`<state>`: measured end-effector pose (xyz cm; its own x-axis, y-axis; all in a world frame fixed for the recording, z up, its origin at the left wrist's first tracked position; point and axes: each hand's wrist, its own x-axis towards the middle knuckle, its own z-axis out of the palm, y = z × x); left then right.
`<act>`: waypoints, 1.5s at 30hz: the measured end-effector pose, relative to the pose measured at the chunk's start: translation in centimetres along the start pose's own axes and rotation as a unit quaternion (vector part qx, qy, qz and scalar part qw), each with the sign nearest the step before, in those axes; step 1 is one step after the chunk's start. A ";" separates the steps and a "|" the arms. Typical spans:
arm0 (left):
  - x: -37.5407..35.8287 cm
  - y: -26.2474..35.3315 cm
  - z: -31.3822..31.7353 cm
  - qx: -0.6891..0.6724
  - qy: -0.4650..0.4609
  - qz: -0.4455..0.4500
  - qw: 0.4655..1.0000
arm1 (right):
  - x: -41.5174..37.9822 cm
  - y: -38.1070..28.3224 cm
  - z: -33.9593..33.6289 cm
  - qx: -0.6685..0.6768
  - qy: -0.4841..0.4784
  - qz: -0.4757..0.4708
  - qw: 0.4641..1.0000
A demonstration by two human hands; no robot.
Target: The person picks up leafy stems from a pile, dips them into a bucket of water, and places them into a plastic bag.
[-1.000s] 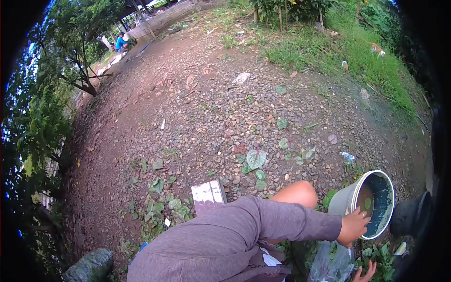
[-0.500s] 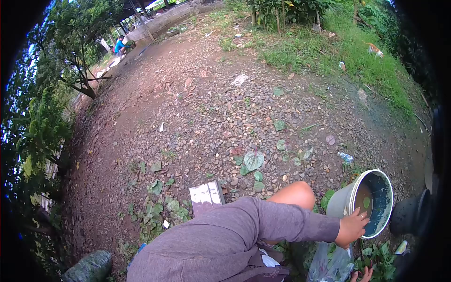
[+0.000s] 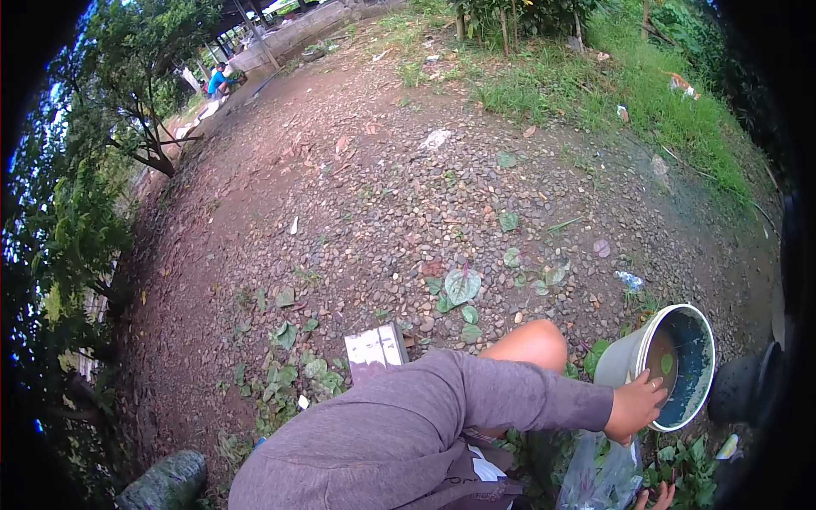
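A light grey bucket (image 3: 618,361) with a blue inside leans to the right, with brownish water and a green leaf in it. My left hand (image 3: 636,406) grips its near rim, with the fingers over the edge and a ring on one of them. At the bottom edge, only the fingers of my right hand (image 3: 656,496) show; they are apart, with nothing visible between them. Between my left sleeve and my right hand lies a clear plastic bag (image 3: 597,473) with leaves in it. Leafy greens (image 3: 690,473) lie on the ground beside my right hand.
Loose leaves (image 3: 461,287) and a pale block (image 3: 376,347) lie on the gravel. A dark container (image 3: 741,389) stands right of the bucket. A full sack (image 3: 163,483) is at the lower left. Far off, a person in blue (image 3: 218,82) crouches; an orange-white cat (image 3: 682,86) is in the grass.
The view has shifted slightly. My left hand stays at the bucket's rim, and my right hand's fingers remain at the bottom edge.
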<state>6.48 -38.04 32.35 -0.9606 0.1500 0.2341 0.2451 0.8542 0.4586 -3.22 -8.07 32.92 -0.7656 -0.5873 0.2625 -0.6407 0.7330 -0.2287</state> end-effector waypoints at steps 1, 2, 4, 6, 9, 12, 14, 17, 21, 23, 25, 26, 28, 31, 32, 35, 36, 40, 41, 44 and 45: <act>-0.1 -0.1 -0.1 0.000 -0.005 -0.002 1.000 | 0.1 0.0 -0.1 -0.029 0.000 -0.017 0.999; -0.1 -0.1 -0.3 -0.001 -0.009 -0.004 1.000 | 0.1 0.0 -0.1 -0.058 -0.001 -0.035 0.998; -0.2 -0.2 -0.6 -0.002 -0.014 -0.006 1.000 | 0.3 -0.3 0.0 -0.045 -0.002 -0.024 0.999; -0.3 -0.3 -0.6 -0.002 -0.014 -0.007 1.000 | 0.3 -0.2 0.2 -0.017 -0.001 -0.013 1.000; -0.3 -0.3 -0.6 0.007 -0.014 -0.005 1.000 | 0.4 0.2 0.7 0.037 -0.003 0.010 0.999; -0.3 -0.2 -0.3 0.013 -0.014 -0.005 1.000 | 0.7 -0.3 0.5 0.046 -0.017 0.033 0.998; -0.2 -0.2 0.0 0.016 -0.017 -0.004 1.000 | 0.8 -1.3 0.0 0.034 -0.023 0.032 0.999; 0.0 -0.4 0.5 0.024 -0.018 -0.009 1.000 | 0.6 -1.0 0.2 0.026 -0.013 0.019 0.999; 0.3 -0.7 1.1 0.022 -0.018 -0.021 0.999 | 0.5 -1.4 -0.3 0.030 -0.005 0.017 0.999; 0.5 -0.8 1.4 0.019 -0.023 -0.027 0.999 | 0.3 -1.4 -0.2 0.045 0.013 0.018 0.999; 0.4 -0.8 1.4 0.018 -0.023 -0.032 0.999 | 0.3 -1.6 -0.5 0.040 0.008 0.011 0.999; 0.3 -0.7 1.3 0.018 -0.021 -0.034 0.999 | 0.3 -1.7 -0.8 0.037 0.007 0.009 0.999; 0.3 -0.6 1.1 0.018 -0.017 -0.034 0.999 | 0.3 -2.1 -1.2 0.037 0.016 0.010 0.999; 0.1 -0.5 0.9 0.011 -0.012 -0.031 0.999 | 0.1 -3.2 -2.4 0.011 0.033 0.012 0.999; 0.0 -0.4 1.0 0.007 -0.010 -0.030 0.999 | 0.0 -3.4 -2.8 -0.004 0.037 0.012 0.999; 0.0 -0.1 0.8 0.001 -0.019 -0.032 0.999 | -0.2 -2.6 -3.3 0.032 0.066 -0.009 0.997; -0.1 -0.1 0.7 0.000 -0.025 -0.034 0.999 | -0.3 -2.3 -3.3 0.021 0.073 -0.014 0.997; -0.2 0.1 1.0 0.007 -0.019 -0.031 0.999 | -0.9 -2.0 -3.7 -0.006 0.092 -0.021 0.996; -0.2 0.2 0.9 0.003 -0.018 -0.030 0.999 | -1.0 -2.2 -4.1 -0.003 0.092 -0.020 0.996; -0.1 0.3 1.2 0.000 -0.017 -0.024 1.000 | -1.3 -1.2 -5.6 -0.061 0.103 -0.005 0.993; 0.0 0.4 1.3 0.001 -0.016 -0.021 1.000 | -1.5 -0.9 -6.2 -0.081 0.116 0.009 0.990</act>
<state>6.37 -37.01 31.43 -0.9737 0.1305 0.1867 0.2047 0.8609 0.4658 -1.11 -5.69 38.54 -0.7305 -0.4931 0.4725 -0.5956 0.7985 -0.0875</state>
